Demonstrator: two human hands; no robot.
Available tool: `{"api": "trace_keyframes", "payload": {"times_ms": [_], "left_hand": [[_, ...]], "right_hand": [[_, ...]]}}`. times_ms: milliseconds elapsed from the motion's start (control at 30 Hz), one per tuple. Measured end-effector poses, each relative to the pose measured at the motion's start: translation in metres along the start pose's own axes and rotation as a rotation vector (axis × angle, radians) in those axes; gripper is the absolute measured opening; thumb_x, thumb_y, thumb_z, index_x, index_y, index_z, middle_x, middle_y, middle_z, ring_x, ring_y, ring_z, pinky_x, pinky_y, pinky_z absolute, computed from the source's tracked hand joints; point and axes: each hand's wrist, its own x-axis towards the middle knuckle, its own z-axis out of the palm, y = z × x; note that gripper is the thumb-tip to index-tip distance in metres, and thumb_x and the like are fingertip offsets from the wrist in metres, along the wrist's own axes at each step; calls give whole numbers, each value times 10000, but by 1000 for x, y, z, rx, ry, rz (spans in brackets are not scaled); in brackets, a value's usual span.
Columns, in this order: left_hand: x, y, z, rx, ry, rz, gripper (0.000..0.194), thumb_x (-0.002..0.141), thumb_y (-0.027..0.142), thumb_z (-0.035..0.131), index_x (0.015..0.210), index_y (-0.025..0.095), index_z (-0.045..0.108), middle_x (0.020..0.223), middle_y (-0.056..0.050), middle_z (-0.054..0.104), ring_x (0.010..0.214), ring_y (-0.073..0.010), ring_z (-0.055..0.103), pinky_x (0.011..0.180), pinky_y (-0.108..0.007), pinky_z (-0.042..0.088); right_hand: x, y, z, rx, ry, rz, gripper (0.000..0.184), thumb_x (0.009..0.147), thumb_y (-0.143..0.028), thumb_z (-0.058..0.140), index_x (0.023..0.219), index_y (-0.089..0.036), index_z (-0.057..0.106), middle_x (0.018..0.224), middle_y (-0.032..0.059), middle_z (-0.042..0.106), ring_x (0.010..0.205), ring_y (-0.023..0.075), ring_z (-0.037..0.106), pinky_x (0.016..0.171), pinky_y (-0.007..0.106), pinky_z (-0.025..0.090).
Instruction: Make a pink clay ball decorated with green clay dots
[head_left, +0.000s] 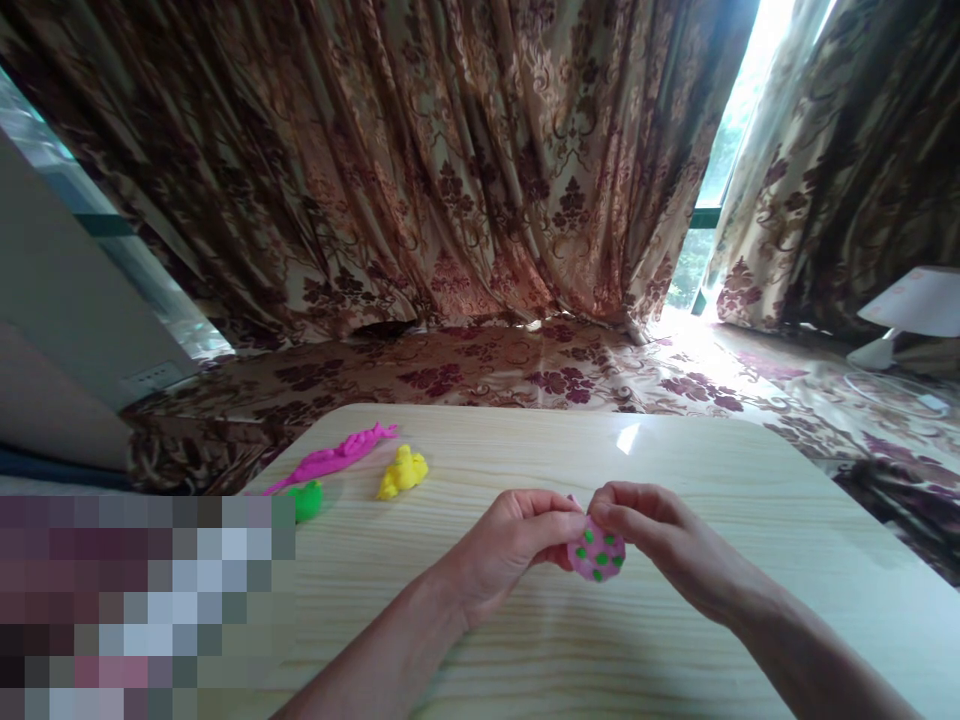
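Note:
Between my hands, above the pale wood-grain table, is a flat, roundish piece of pink modelling clay [598, 556] dotted with several green spots. My left hand [525, 535] pinches its left edge between thumb and fingers. At its upper right edge, the fingers of my right hand [637, 512] are pressed together on the clay. A small pink tip shows above my left thumb; what it belongs to is partly hidden by the fingers.
On the table [480, 640], a long strip of magenta clay [337, 457], a yellow clay lump [403, 472] and a green lump [307, 500] lie at the left. A blurred-out patch covers the lower left. Behind are patterned curtains [450, 180] and, at right, a white lamp [911, 302].

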Motion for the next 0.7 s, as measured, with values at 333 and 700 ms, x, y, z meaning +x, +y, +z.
{"api": "trace_keyframes", "payload": {"times_ms": [333, 700], "left_hand": [[4, -3, -4, -134, 39, 24, 236, 814, 311, 586, 881, 92, 642, 866, -96, 644, 744, -127, 570, 691, -255, 448], [9, -6, -8, -430, 113, -46, 208, 803, 311, 619, 843, 113, 669, 671, -12, 639, 552, -61, 549, 620, -224, 490]], "right_hand": [[5, 8, -6, 143, 59, -27, 248, 863, -335, 556, 732, -130, 604, 678, 7, 562, 656, 117, 498, 644, 245, 418], [7, 10, -9, -390, 361, -431, 291, 831, -251, 571, 1116, -209, 535, 1034, 74, 575, 872, 190, 563, 769, 350, 475]]}}
